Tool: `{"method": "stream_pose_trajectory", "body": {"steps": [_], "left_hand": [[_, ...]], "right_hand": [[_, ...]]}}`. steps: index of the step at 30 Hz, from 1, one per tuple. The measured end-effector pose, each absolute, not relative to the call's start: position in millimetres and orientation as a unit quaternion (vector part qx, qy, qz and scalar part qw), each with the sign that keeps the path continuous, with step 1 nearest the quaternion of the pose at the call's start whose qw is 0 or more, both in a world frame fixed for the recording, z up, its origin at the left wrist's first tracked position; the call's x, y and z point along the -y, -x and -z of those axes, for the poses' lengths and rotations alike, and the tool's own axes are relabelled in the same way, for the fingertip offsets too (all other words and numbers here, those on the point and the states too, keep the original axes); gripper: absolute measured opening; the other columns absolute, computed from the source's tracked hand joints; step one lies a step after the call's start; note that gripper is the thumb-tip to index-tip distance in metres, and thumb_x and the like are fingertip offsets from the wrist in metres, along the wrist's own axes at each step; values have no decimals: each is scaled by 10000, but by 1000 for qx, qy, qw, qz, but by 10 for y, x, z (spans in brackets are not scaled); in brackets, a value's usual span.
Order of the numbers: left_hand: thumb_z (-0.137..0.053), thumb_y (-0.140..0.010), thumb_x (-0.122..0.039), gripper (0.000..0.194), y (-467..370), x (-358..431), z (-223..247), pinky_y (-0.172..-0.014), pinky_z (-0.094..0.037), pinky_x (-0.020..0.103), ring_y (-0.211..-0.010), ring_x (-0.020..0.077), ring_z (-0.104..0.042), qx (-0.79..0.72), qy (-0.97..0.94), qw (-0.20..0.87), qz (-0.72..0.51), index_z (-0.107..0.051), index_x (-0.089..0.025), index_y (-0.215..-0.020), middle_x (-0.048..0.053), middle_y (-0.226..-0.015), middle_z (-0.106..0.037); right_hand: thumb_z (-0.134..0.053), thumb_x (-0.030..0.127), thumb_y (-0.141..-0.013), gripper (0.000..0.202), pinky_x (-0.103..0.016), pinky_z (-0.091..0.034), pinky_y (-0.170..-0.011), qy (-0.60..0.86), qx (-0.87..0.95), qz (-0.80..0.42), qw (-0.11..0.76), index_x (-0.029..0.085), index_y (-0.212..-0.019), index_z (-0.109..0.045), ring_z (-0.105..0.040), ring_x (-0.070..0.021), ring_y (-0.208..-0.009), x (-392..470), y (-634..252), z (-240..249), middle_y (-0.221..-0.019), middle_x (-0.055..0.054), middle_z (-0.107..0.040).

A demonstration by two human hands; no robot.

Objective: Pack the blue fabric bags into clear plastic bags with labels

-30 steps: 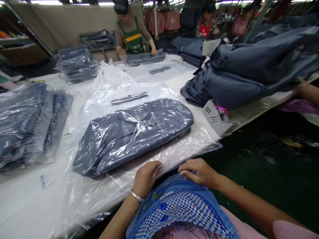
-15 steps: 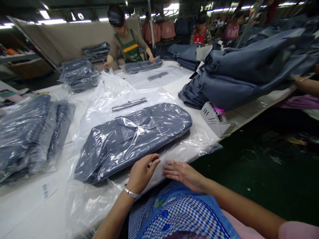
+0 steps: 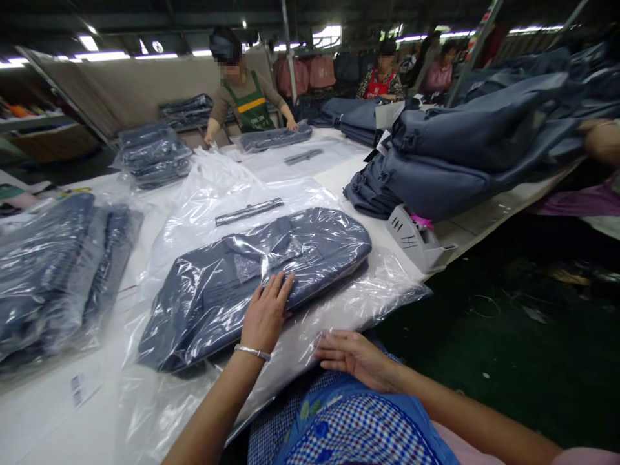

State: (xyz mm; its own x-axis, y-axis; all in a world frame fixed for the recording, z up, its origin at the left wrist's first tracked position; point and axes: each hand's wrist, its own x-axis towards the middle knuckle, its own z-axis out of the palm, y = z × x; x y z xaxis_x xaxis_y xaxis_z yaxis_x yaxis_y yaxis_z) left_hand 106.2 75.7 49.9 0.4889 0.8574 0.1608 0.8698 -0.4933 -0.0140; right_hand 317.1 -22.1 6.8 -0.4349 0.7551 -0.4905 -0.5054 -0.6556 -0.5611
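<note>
A dark blue-grey bag (image 3: 194, 284) lies flat inside a clear plastic bag (image 3: 387, 284) on the white table in front of me. My left hand (image 3: 266, 313), with a silver bangle at the wrist, rests palm down on the near side of the wrapped bag, fingers stretched out. By the table's front edge, my right hand (image 3: 356, 355) is beside the loose near border of the plastic. Its fingers are extended and hold nothing that I can see; whether they touch the film I cannot tell.
Wrapped bags (image 3: 43, 265) lie at the left, with another wrapped stack (image 3: 152, 152) behind. Unwrapped dark bags (image 3: 450, 155) are piled at the right near a white holder (image 3: 411, 239). Across the table (image 3: 43, 413), a co-worker in a green apron (image 3: 254, 110) handles a wrapped bag.
My left hand has moved forward from the table edge onto the wrapped bag, its fingers flattening out. My right hand has shifted slightly and stays near the plastic's border.
</note>
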Motion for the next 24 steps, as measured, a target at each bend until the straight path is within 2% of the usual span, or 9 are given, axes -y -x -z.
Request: {"method": "stream_pose_trajectory", "body": {"steps": [4, 6, 9, 12, 15, 17, 21, 24], "left_hand": [[-621, -843, -220, 683, -1025, -761, -406, -1094, -386, 518, -1391, 323, -380, 491, 867, 42, 68, -339, -213, -1465, 140, -1531, -378], [-609, -851, -235, 659, -1023, -761, -384, -1097, -379, 524, -1392, 327, -377, 491, 867, 42, 68, -352, -210, -1458, 146, -1528, -382], [-589, -860, -240, 638, -1025, -768, -364, -1096, -377, 528, -1390, 327, -381, 493, 866, 42, 70, -359, -216, -1455, 149, -1523, -388], [-589, -854, -232, 643, -1024, -770, -350, -1098, -375, 523, -1393, 324, -376, 494, 866, 41, 69, -360, -220, -1455, 146, -1526, -384], [-600, -834, -195, 687, -1027, -760, -342, -1113, -358, 515, -1411, 320, -346, 499, 863, 43, 65, -338, -222, -1469, 139, -1546, -351], [-608, -813, -163, 727, -1033, -747, -339, -1128, -336, 517, -1425, 320, -318, 501, 861, 46, 65, -322, -225, -1479, 138, -1560, -324], [-610, -789, -137, 756, -1049, -718, -329, -1143, -305, 531, -1443, 329, -274, 501, 861, 48, 74, -323, -221, -1483, 142, -1567, -305], [-598, -789, -137, 746, -1051, -706, -313, -1146, -300, 537, -1444, 329, -272, 502, 860, 51, 79, -331, -223, -1480, 142, -1565, -308]], "right_hand": [[-844, 268, -703, 736, -436, -377, -1103, 298, 178, -872, 343, 217, -1358, -512, -540, -233, -1260, 252, -3162, -114, -1369, -124, -551], [-821, 317, -737, 682, -446, -396, -1084, 305, 172, -874, 336, 209, -1341, -524, -558, -235, -1240, 240, -3119, -135, -1341, -132, -574], [-759, 410, -792, 492, -429, -469, -1012, 370, 169, -837, 366, 133, -1178, -631, -650, -241, -1099, 201, -3053, -131, -1216, -159, -652], [-767, 406, -780, 424, -365, -541, -900, 424, 161, -803, 386, 105, -1065, -678, -695, -222, -984, 191, -3062, -65, -1115, -156, -700], [-764, 400, -779, 396, -297, -572, -779, 451, 176, -798, 359, 89, -1014, -695, -712, -195, -894, 241, -3154, 19, -1041, -154, -722], [-771, 382, -774, 410, -279, -579, -743, 454, 192, -799, 344, 93, -1051, -685, -708, -195, -908, 286, -3219, 33, -1087, -158, -711], [-772, 375, -776, 550, -311, -600, -748, 410, 209, -821, 337, 163, -1251, -591, -654, -248, -1087, 299, -3237, -101, -1292, -148, -610], [-702, 475, -820, 493, -306, -603, -674, 410, 215, -819, 340, 138, -1172, -627, -686, -262, -1011, 227, -3145, -228, -1286, -173, -601]]}}
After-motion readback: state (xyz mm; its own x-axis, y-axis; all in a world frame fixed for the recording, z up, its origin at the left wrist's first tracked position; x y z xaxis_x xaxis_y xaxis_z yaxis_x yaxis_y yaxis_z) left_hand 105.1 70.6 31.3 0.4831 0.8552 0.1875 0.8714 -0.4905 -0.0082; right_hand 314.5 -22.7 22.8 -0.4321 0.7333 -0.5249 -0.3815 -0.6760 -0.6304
